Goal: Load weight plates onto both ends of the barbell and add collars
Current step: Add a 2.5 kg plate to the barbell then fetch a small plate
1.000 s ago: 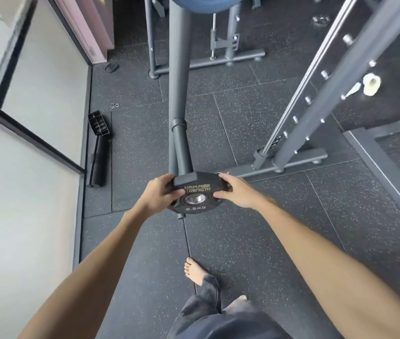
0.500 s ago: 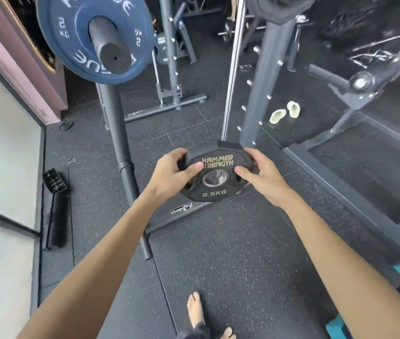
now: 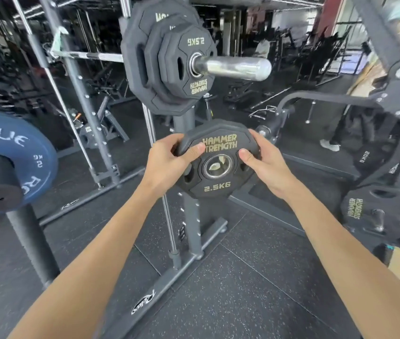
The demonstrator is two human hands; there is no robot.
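Observation:
I hold a black 2.5 kg Hammer Strength plate (image 3: pixel 218 183) upright in front of me, its face towards me. My left hand (image 3: pixel 169 160) grips its left edge and my right hand (image 3: pixel 264 162) its right edge. Above it the chrome barbell sleeve (image 3: pixel 235 67) points towards me and to the right, carrying three black plates (image 3: pixel 169 77), the outermost marked 2.5 kg. The held plate is below the sleeve end and apart from it. No collar shows on the sleeve.
The grey rack upright (image 3: pixel 191 223) and its floor foot (image 3: pixel 169 287) stand straight ahead. At left, a blue Rogue plate (image 3: pixel 23 152) sits on a black peg. At right, a 20 kg plate (image 3: pixel 384 214) hangs on a storage frame. A person's legs (image 3: pixel 333 138) appear far right.
My view has tilted up from the floor to the rack. Both hands have lifted the 2.5 kg plate from low near the floor up towards the loaded sleeve.

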